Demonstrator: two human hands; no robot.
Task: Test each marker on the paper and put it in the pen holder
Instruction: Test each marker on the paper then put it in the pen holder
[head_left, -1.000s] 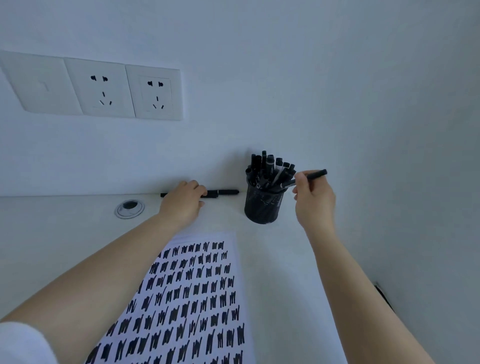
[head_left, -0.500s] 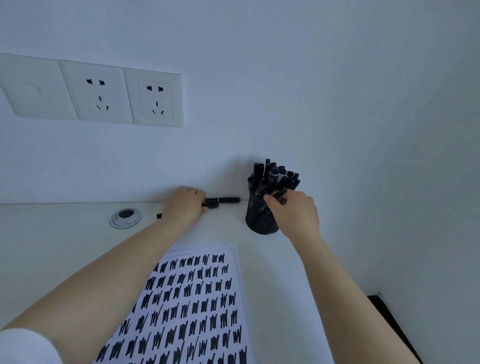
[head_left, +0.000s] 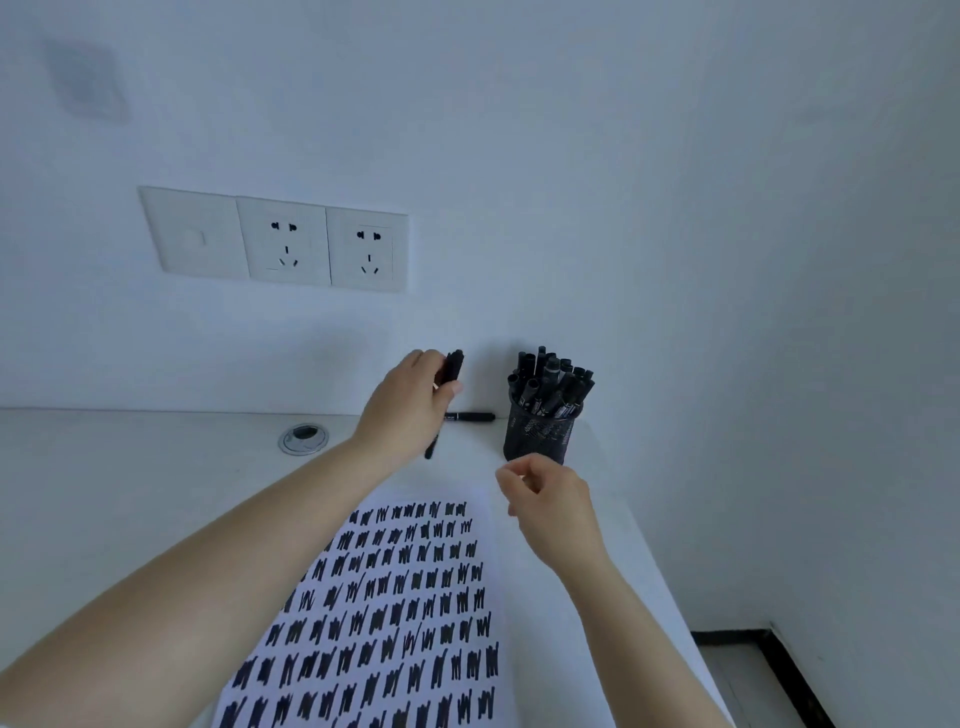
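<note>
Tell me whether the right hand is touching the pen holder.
Apart. The head view shows the right hand below and in front of the pen holder, empty, with a strip of white table between its fingertips and the holder's base.

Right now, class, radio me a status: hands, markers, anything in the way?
Left hand grips a marker. Right hand holds nothing, near pen holder. One marker on desk. Nothing blocks the paper.

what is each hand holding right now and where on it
The left hand grips a black marker around its middle, both ends sticking out. The right hand holds nothing.
</note>
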